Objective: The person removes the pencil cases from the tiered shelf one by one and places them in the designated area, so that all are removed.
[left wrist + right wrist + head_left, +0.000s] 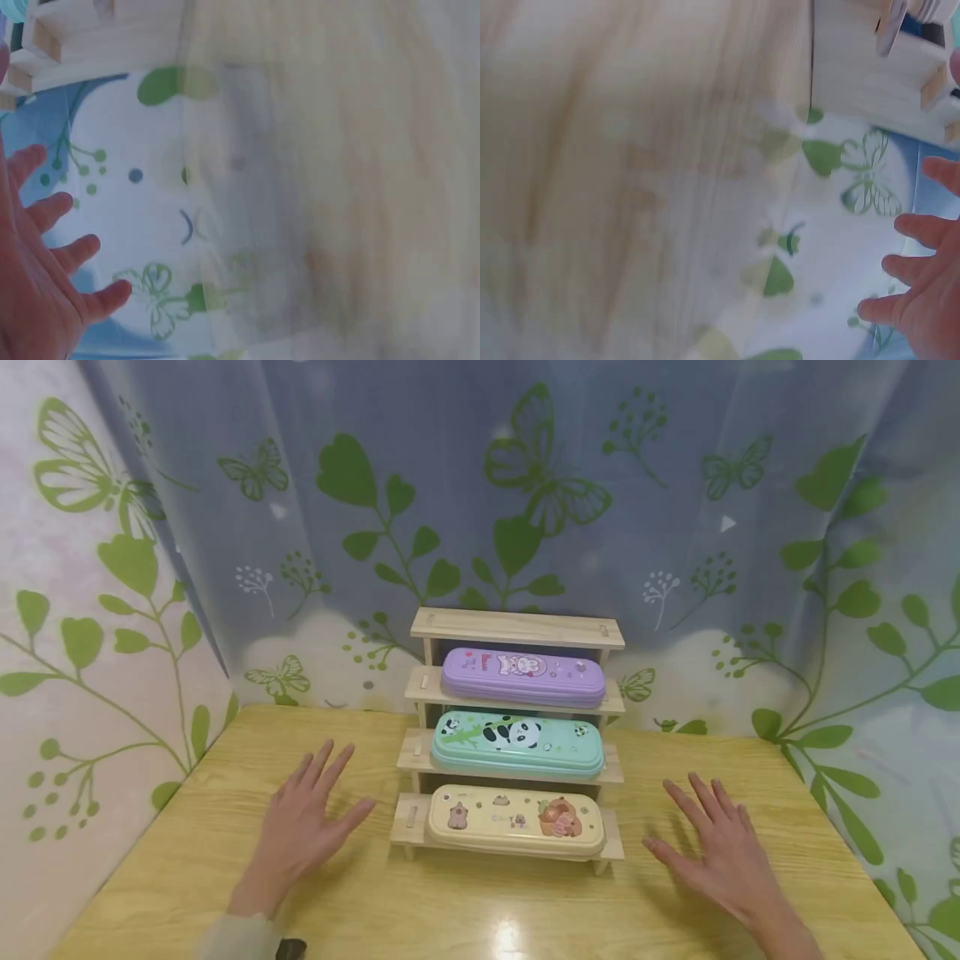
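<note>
In the head view a stepped wooden rack (517, 627) holds a purple case (523, 678), a mint-green panda case (517, 745) and a cream case (516, 821), one per tier below the bare top board. My left hand (303, 827) is left of the rack, fingers spread, holding nothing. On the right, my right hand (723, 860) has its fingers spread too and touches no case. The left wrist view shows the left hand (45, 262) beside part of the rack (112, 37). In the right wrist view the right hand (926, 277) is near the rack's side (870, 75).
The rack stands on a wood-grain table (360, 910). Behind it hangs a blue curtain (450, 410) with green leaves and butterflies, and similar patterned cloth (52, 543) lines the sides. A dark object (291, 948) shows at the left sleeve (240, 937).
</note>
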A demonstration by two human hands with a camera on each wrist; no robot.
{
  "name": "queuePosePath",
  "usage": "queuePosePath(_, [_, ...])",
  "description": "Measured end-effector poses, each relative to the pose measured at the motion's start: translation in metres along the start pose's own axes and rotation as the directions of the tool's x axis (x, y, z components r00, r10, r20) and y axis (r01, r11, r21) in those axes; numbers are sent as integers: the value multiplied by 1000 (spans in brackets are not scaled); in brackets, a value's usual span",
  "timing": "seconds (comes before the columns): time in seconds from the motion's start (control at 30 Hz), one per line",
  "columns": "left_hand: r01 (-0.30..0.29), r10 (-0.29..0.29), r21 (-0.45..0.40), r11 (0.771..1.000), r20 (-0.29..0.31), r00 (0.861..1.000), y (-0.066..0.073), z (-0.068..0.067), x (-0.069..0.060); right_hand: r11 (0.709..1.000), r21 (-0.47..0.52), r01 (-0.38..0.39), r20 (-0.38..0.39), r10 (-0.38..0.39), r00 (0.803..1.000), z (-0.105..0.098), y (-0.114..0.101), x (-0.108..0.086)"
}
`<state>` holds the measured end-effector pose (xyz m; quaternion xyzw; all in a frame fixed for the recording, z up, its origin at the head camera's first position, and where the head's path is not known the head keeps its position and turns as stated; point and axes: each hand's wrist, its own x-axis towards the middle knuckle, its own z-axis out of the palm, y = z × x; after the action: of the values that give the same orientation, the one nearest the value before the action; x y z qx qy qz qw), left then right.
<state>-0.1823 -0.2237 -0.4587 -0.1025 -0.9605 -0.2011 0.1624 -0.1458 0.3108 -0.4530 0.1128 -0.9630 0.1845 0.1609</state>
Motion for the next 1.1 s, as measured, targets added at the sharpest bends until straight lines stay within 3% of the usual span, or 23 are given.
queuePosePath(0.2, [-38,24,-209,977,-66,998,15,6,12,986,156,66,-68,-56,996,13,-15,3])
queuePosePath(0.5, [-29,17,-404,914,-32,999,31,17,30,956,273,107,-143,-69,987,26,-35,8])
queuePosePath(0.63, [0,-4,-494,869,-8,1000,35,25,39,943,289,166,-199,-110,974,31,-39,10])
queuePosePath(0.77, [35,-28,-576,817,20,999,39,34,46,922,320,219,-203,-159,966,33,-42,12])
queuePosePath(0.97, [105,-61,-687,719,89,994,49,43,53,916,334,222,-158,-177,971,37,-46,15])
queuePosePath(1.1, [154,-85,-753,639,130,988,52,48,56,929,315,195,-123,-164,979,40,-49,17])
